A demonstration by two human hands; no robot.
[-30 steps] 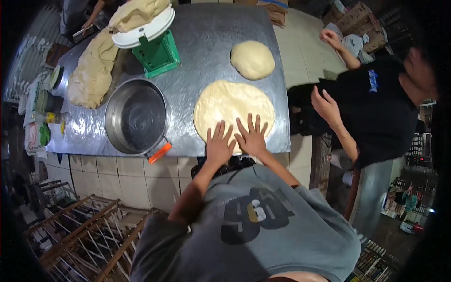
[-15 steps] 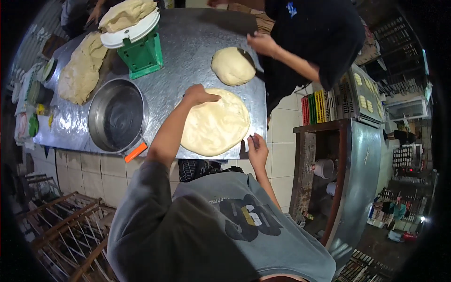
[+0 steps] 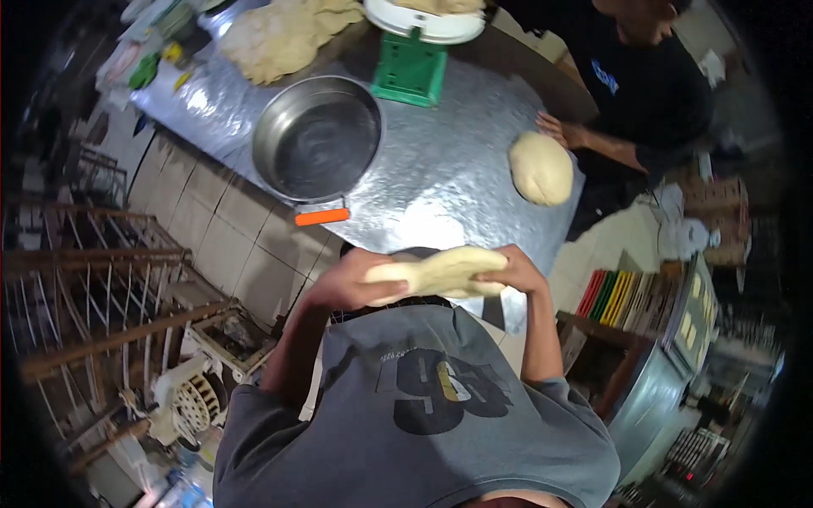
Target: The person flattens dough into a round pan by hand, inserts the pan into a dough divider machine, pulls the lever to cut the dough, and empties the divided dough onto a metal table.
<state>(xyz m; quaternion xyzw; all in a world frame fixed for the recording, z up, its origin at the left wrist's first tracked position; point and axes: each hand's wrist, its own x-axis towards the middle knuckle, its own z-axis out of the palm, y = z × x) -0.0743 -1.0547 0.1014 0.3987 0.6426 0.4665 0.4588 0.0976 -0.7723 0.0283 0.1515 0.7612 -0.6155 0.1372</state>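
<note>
A slab of pale dough (image 3: 449, 273) is held up in front of my shirt, at the near edge of the metal table (image 3: 457, 152). My left hand (image 3: 347, 281) grips its left end, thumb on top. At the other end my right hand (image 3: 518, 271) has its fingers closed on the dough. The slab looks folded and sags between the hands; its underside is hidden. Farther off to the right sits a smooth round dough ball (image 3: 542, 169), with a co-worker's hand (image 3: 561, 131) against its far side.
Left of centre stands a round metal pan (image 3: 322, 144) with an orange handle (image 3: 322, 218) past the table edge. Behind it are a green scale (image 3: 411, 72) bearing dough and a large dough mass (image 3: 288, 38). A rack (image 3: 127, 322) stands at left, a metal-topped counter (image 3: 639, 415) at right.
The dough slab lay flat on the table under my left hand; now both hands hold it, lifted and folded. The view has turned. The co-worker's hand has come to the dough ball.
</note>
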